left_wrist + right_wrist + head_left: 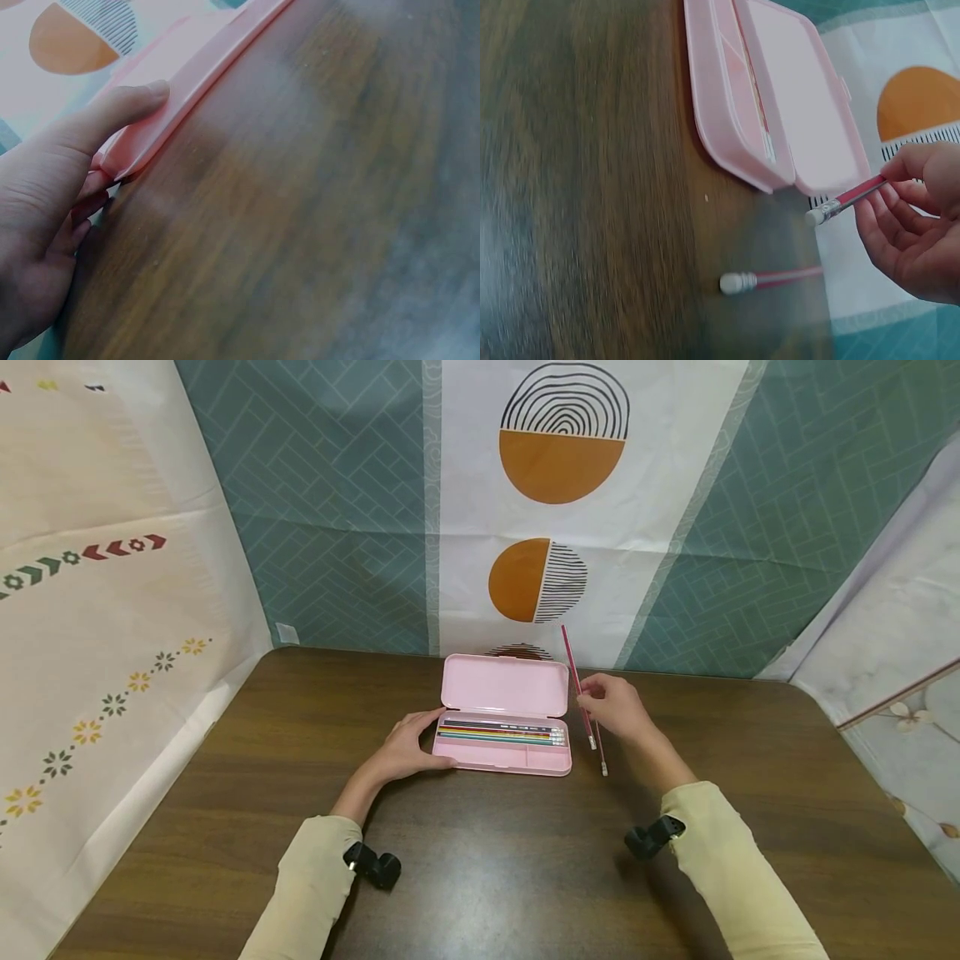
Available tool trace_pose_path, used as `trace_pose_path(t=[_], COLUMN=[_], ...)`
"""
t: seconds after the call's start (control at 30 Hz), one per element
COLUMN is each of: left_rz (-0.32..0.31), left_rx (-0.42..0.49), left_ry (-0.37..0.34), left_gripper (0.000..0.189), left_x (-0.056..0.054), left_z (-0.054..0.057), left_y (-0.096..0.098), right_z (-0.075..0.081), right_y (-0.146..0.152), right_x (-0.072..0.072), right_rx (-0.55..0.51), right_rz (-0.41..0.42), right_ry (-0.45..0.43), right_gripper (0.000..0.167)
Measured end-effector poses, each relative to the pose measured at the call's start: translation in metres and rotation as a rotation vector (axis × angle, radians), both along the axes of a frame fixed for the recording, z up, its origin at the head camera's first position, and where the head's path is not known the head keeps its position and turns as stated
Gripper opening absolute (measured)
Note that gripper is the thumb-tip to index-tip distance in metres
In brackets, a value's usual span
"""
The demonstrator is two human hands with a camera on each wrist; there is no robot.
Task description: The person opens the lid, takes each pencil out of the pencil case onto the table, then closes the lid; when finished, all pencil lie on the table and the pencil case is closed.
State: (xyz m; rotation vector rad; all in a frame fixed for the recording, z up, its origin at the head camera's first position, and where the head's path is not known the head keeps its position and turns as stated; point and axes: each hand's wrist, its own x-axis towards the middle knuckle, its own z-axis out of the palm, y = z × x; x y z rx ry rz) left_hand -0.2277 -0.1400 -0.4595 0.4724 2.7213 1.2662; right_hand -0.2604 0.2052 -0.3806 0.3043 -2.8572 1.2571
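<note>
A pink pencil case (548, 760) sits on the table with its lid (505, 685) raised at the back. Several pencils (495, 732) lie side by side in its rear compartment, erasers to the right. My left hand (406, 748) grips the case's left end, thumb on the front edge and fingers around the back corner. To the right of the case, my right hand (613, 705) pinches a red-pink pencil (572, 661) with its white eraser toward me. Below that hand lies a second pink pencil (776, 278) on the table, its far part hidden by the hand in the head view.
The brown wooden table (480, 860) ends at a patterned cloth wall (337, 527) close behind the case. A pale cloth (112, 610) stands along the left side, another (885, 652) along the right. The case's front compartment has a small divider (527, 755).
</note>
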Motion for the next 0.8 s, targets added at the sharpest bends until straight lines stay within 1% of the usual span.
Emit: trace_pose_path(t=[0.13,0.3,0.5,0.67,0.8], left_rz=[-0.002,-0.003,0.003,0.005,0.005], left_rx=[0.003,0.007,0.009,0.007,0.005], left_ry=[0.001,-0.003,-0.011,-0.012,-0.004], left_gripper=[0.093,0.094,0.094,0.094,0.095], left_x=[0.001,0.001,0.001,0.001,0.001], left_z=[0.000,0.001,0.001,0.000,0.000], left_y=[0.000,0.000,0.000,0.000,0.000], right_z=[-0.002,-0.007,-0.012,-0.021,-0.028], right_y=[0.012,0.025,0.036,0.043,0.046], right_x=[0.001,0.003,0.007,0.008,0.008], right_rx=[-0.003,-0.002,0.000,-0.030,-0.043], right_rz=[-0.018,-0.039,-0.058,-0.080,-0.084], right_ry=[-0.004,-0.040,-0.117,-0.183,-0.216], right_gripper=[0.026,0.031,0.032,0.032,0.033])
